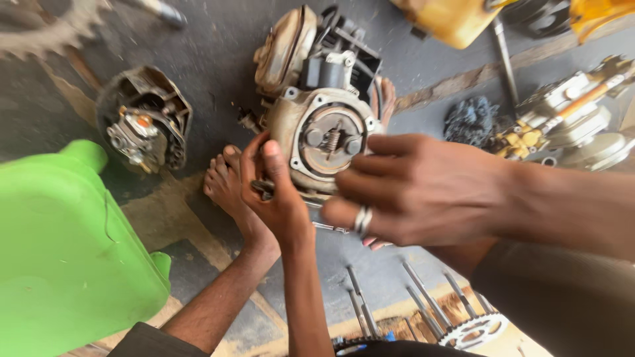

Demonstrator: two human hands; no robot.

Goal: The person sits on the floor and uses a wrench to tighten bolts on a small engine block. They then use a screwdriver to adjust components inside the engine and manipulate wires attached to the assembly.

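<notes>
The small engine (317,125) was already stripped to its bare clutch (331,139), gripped low by the left hand (278,192), while whatever was under the right hand (410,185) fingers couldn't be told.

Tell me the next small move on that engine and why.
Probably steady the small engine with the left hand and bring the right hand onto the round clutch: the left thumb already presses the housing edge, and the right fingers reach its rim.
</notes>
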